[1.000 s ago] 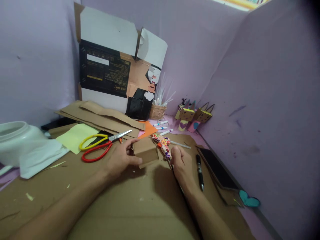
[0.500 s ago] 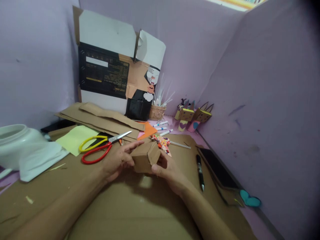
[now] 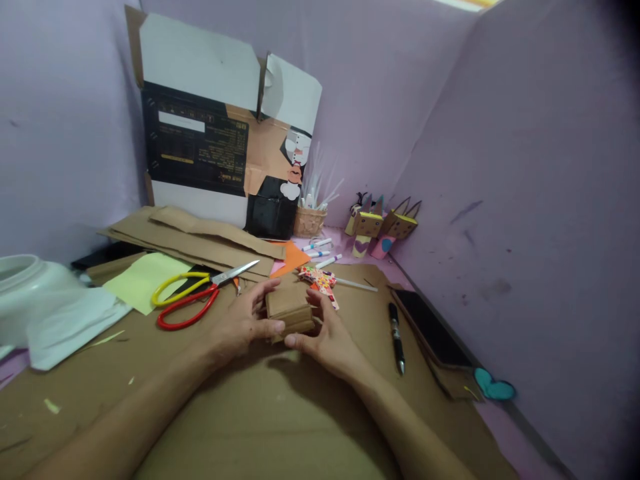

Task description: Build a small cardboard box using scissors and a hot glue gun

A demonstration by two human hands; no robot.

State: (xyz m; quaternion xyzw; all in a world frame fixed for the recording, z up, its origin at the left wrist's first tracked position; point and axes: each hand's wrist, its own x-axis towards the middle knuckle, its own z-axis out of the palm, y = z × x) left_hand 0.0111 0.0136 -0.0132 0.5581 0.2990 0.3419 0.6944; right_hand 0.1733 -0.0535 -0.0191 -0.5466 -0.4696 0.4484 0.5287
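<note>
A small brown cardboard box (image 3: 289,303) is held between my two hands, just over the cardboard sheet (image 3: 260,413) on the table. My left hand (image 3: 250,320) grips its left side, with the thumb across the front edge. On the right side, my right hand (image 3: 325,333) curves round the box, thumb at its lower front corner; some of its fingers are hidden behind. Scissors (image 3: 213,288) with one yellow and one red handle lie left of the box. Behind it is a patterned paper piece (image 3: 320,279) with a white stick.
A black pen (image 3: 397,339) and a phone (image 3: 435,327) lie to the right. At left are a white pot (image 3: 40,287) and yellow-green paper (image 3: 143,283). Cardboard strips (image 3: 200,237), markers (image 3: 320,253), a straw basket (image 3: 310,221) and cardboard figures (image 3: 369,227) stand or lie at the back.
The box has turned in my hands, so a different side with layered edges now faces me. My left thumb has come round to its front. The view has shifted slightly.
</note>
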